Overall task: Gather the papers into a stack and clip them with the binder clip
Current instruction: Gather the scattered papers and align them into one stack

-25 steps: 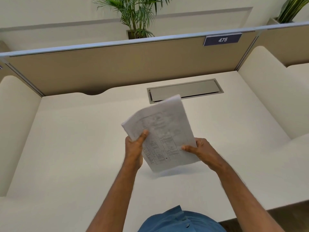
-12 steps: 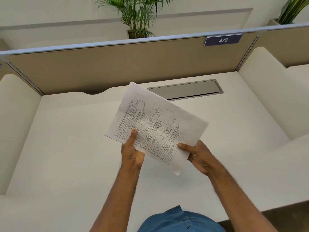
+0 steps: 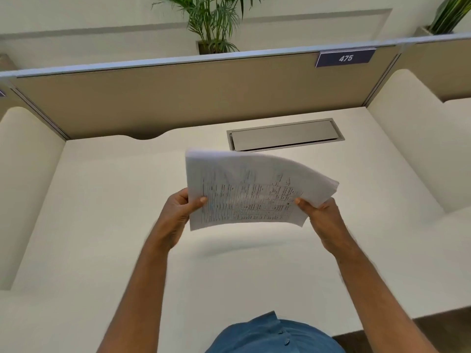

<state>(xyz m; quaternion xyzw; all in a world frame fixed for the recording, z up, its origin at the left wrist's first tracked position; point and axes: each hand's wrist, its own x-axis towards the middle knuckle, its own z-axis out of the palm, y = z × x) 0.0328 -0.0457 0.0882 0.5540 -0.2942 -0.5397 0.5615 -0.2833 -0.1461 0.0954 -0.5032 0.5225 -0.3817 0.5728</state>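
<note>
Above the worktop (image 3: 107, 225), near its middle: held one sheaf of papers (image 3: 249, 192) clear of the surface, landscape, printed side toward the camera. Left hand (image 3: 178, 212) clenched on the left short edge, thumb on the face; right hand (image 3: 321, 215) clenched on the lower right corner. Top edge bowed away, right-hand edges fanned slightly, so not yet squared.

Step in hand, as judged: gathering done, aligning the stack under way. Next move likely called for tapping an edge on the worktop to even the sheets, then freeing one hand while the other kept the pinch. Clipping not begun.

Counts: sheaf, one; sheet number not readable, edges blurred, several at least. Hands, two, both occupied. Binder clip, none seen anywhere on the worktop; could not tell where it lay. Loose papers on the worktop, none. Recessed grey cable hatch (image 3: 285, 135), one, behind the sheaf.
</note>
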